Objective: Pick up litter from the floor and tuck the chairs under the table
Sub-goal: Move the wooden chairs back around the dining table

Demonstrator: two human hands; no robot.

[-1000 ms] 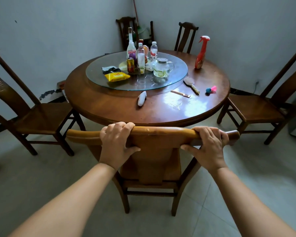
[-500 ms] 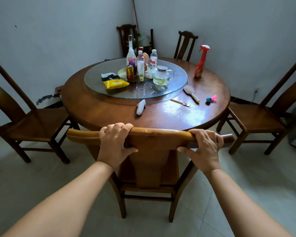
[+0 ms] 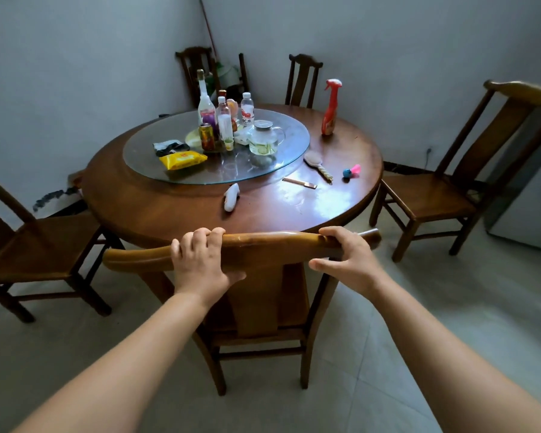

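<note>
1. Standing over a pale tiled floor (image 3: 450, 307), we see no litter on the stretch in view
2. We face a round wooden table (image 3: 175, 210) in a corner; a glass turntable (image 3: 144, 154) sits on its middle
3. Our near chair (image 3: 263, 292) stands at the table's front edge, its seat under the tabletop and its curved top rail (image 3: 269, 245) just at the rim
4. A left chair (image 3: 44, 245) and a right chair (image 3: 434, 195) stand pulled out from the table, seats clear of the top; a far chair (image 3: 303, 79) shows only its back behind the table, and another chair (image 3: 194, 67) sits in the corner
5. Our left hand (image 3: 200, 260) is clenched over the top rail left of its middle, fingers over the far side and thumb below
6. Our right hand (image 3: 347, 257) grips the rail near its right end, fingers curled over the top, thumb stretched out beneath
7. On the turntable we see bottles (image 3: 224, 117), a can (image 3: 206, 135), a glass teapot (image 3: 264, 139) and a yellow packet (image 3: 181, 159)
8. On the bare wood we see a red spray bottle (image 3: 331, 110), a brush (image 3: 317, 164), a white object (image 3: 231, 197), a thin strip (image 3: 299, 182) and a small blue and pink toy (image 3: 351, 171)
</note>
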